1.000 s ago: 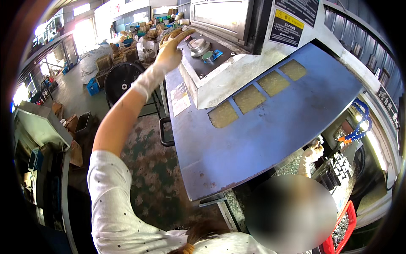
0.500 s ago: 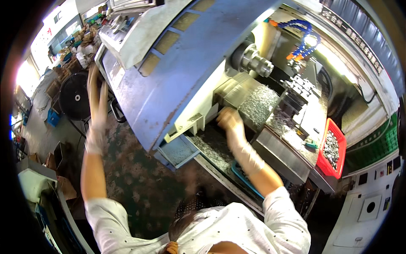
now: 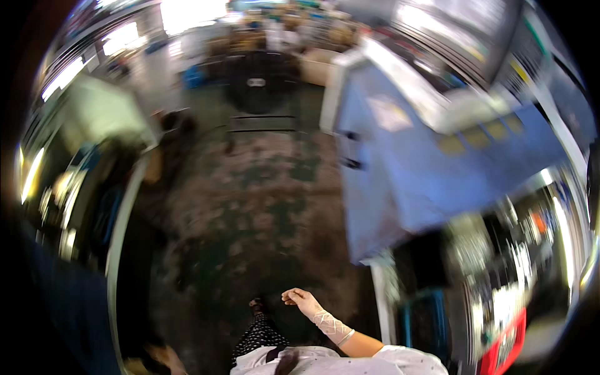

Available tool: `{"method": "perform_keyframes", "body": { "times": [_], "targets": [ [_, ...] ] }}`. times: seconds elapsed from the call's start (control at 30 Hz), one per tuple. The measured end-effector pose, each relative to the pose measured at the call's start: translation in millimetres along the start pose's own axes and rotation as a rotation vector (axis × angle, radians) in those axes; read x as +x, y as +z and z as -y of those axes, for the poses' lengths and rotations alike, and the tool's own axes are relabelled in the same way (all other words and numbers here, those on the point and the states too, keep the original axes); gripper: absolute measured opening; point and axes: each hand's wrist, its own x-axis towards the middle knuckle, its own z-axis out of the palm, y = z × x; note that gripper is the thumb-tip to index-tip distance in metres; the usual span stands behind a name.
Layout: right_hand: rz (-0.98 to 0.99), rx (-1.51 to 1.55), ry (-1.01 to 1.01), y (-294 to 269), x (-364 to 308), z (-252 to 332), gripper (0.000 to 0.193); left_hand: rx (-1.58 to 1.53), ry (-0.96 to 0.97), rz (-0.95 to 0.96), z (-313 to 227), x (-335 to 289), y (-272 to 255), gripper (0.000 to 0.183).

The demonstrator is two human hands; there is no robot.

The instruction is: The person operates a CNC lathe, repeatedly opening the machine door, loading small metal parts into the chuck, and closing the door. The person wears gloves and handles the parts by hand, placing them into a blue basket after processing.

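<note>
My right hand (image 3: 301,299) is held in front of my body over the floor, its fingers curled together. Whatever it holds, if anything, is hidden or too small to make out. Pale bands wrap the wrist and lower forearm. At the lower left edge, a smeared skin-toned shape looks like my left hand (image 3: 165,359); its fingers cannot be made out. To the right stands the blue machine housing (image 3: 412,162), out of reach of both hands. Its open working bay, with bright metal parts, is blurred at the lower right.
A worn green and brown floor (image 3: 262,206) runs ahead of me. A round black fan (image 3: 259,84) stands at the far end, before piled boxes and bags. A pale-edged bench (image 3: 125,231) lines the left. A red basket (image 3: 509,344) sits at the lower right.
My view has swung left, away from the machine bay. The right hand has come out of the bay to my front. The left arm has dropped from its outstretched position.
</note>
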Motion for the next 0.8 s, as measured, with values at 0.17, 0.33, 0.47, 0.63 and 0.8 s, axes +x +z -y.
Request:
{"method": "perform_keyframes", "body": {
  "times": [0.17, 0.33, 0.47, 0.63, 0.8],
  "targets": [
    [0.462, -0.291, 0.025, 165, 92, -19, 0.019, 0.054, -0.114, -0.557, 67, 33, -88, 0.054],
    [0.851, -0.374, 0.035, 289, 170, -45, 0.019, 0.024, -0.254, -0.918, 82, 106, -183, 0.050],
    [1.015, -0.372, 0.117, 368, 188, -50, 0.019, 0.163, -0.346, -0.965, 111, 149, -232, 0.054],
    [1.026, -0.541, 0.018, 424, 243, -49, 0.016, 0.338, -0.601, -0.930, 132, 180, -218, 0.056],
    [1.177, -0.707, -0.818, 557, 333, 3, 0.012, 0.444, -0.653, -1.192, 148, 185, -202, 0.043]
  ]
}}
